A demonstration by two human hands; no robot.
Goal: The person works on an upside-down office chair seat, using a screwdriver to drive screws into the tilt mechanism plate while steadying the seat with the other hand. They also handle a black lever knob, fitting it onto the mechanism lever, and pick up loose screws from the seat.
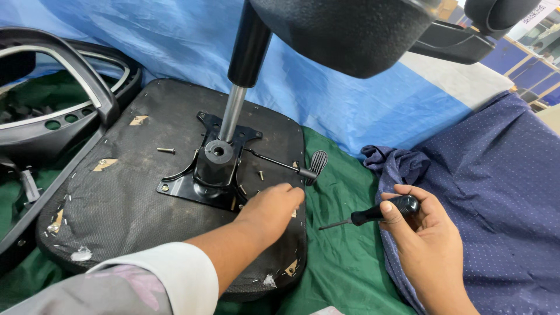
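Observation:
An upturned chair seat [116, 198] lies before me, covered in black fabric held by staples. A black metal mechanism plate [201, 175] is mounted at its middle, with a lever [309, 166] sticking out to the right. A gas cylinder [236, 99] rises above the plate's hub. My left hand [271, 207] rests on the seat by the plate's right corner, its fingers hiding what they touch. My right hand [420, 233] grips a black-handled screwdriver [379, 213], tip pointing left over the green cloth. Loose screws [166, 150] lie on the seat.
A black plastic chair back frame [64, 87] lies at the left. Blue tarpaulin [361, 105] covers the ground behind, green cloth [344, 256] lies under the seat. Dotted blue fabric [496, 186] is on the right. A chair base arm [361, 29] hangs overhead.

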